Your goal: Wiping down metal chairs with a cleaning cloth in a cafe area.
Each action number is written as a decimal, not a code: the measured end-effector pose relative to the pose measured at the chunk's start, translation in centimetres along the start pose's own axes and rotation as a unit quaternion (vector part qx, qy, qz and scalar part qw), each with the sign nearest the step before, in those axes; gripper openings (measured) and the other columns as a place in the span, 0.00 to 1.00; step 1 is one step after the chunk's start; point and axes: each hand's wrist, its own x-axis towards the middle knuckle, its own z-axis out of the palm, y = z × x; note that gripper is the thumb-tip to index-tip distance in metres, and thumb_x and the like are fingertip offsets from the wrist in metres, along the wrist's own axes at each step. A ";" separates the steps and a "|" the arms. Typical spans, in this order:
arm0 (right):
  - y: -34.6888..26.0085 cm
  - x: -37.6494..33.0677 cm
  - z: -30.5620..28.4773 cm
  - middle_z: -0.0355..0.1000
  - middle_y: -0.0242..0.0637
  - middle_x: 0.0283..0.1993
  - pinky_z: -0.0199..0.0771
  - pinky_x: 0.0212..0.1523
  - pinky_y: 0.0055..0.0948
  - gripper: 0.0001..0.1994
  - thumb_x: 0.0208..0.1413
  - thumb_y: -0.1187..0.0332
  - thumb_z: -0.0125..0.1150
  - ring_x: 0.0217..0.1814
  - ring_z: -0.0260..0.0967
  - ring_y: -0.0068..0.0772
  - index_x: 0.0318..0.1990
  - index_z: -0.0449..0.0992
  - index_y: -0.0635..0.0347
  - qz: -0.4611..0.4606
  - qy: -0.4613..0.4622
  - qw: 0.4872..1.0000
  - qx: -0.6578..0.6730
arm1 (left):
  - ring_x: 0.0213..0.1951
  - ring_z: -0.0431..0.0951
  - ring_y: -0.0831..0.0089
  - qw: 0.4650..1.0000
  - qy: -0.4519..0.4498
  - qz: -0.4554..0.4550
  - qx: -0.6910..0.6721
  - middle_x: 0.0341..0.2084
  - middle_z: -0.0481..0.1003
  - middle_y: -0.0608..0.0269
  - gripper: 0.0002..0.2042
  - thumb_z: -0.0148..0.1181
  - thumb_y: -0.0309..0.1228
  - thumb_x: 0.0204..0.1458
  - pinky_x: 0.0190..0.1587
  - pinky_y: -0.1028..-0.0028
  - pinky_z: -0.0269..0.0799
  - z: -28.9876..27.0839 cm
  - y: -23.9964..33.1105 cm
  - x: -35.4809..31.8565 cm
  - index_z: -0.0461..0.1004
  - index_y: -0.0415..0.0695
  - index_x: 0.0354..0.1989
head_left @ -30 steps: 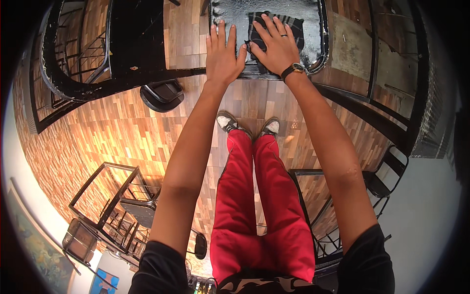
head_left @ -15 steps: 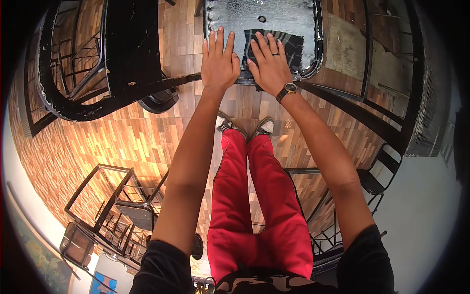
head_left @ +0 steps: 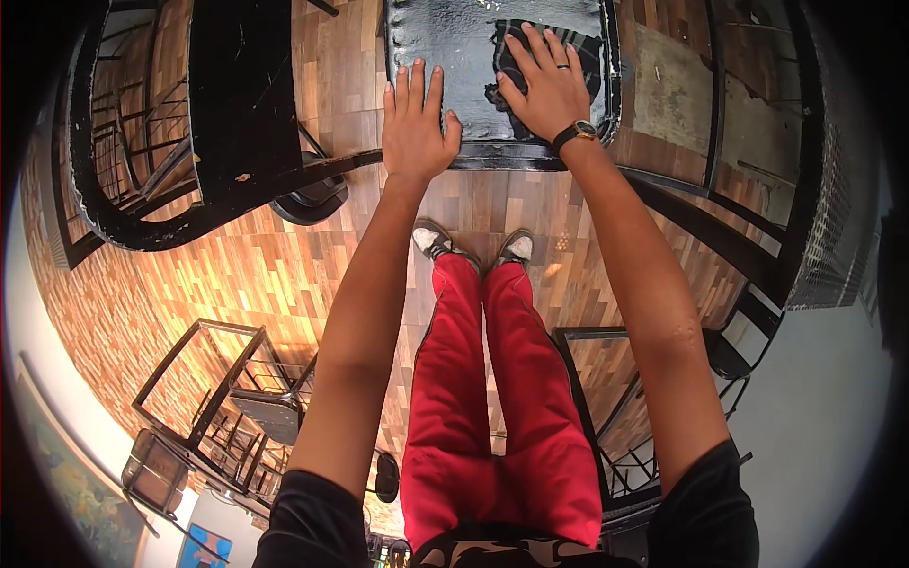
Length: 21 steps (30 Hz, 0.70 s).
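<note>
A worn, glossy black panel with a raised rim lies in front of me at the top of the view; whether it is a seat or a tabletop I cannot tell. On its right part, my right hand presses a dark plaid cloth flat, fingers spread over it. The cloth is bunched near the thumb. My left hand lies palm down at the panel's near left corner, fingers outstretched, holding nothing. A dark watch is on my right wrist.
Left of the panel stands a black metal frame with a dark flat board. Metal chair frames stand behind me to the left, and a black chair to the right. My shoes are on the wood-patterned floor.
My right hand has slid the cloth to the right and slightly away across the panel, bunching its near left edge. My left hand has stayed near the left corner, shifting a little.
</note>
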 end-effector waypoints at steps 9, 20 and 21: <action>1.1 -3.6 -1.8 0.58 0.40 0.74 0.44 0.75 0.56 0.29 0.60 0.48 0.55 0.77 0.51 0.50 0.66 0.70 0.48 0.106 0.015 0.994 -0.035 | 0.71 0.54 0.44 0.999 0.021 -0.019 -0.015 0.69 0.59 0.45 0.29 0.51 0.35 0.52 0.72 0.46 0.45 0.2 1.1 0.6 0.66 0.42 0.66; 0.5 -5.8 -2.9 0.54 0.43 0.76 0.42 0.73 0.62 0.31 0.57 0.48 0.56 0.78 0.47 0.52 0.65 0.70 0.52 0.151 0.009 0.989 -0.004 | 0.72 0.52 0.42 0.993 0.013 0.034 -0.108 0.68 0.58 0.43 0.28 0.55 0.36 0.54 0.73 0.46 0.44 2.4 7.4 2.7 0.66 0.42 0.64; 0.8 -5.8 -3.0 0.54 0.43 0.76 0.42 0.73 0.62 0.31 0.57 0.48 0.56 0.78 0.47 0.52 0.65 0.70 0.52 0.152 0.009 0.988 -0.006 | 0.72 0.51 0.42 0.993 0.019 0.023 -0.118 0.69 0.57 0.43 0.28 0.54 0.36 0.54 0.73 0.47 0.43 2.4 7.3 2.7 0.65 0.42 0.65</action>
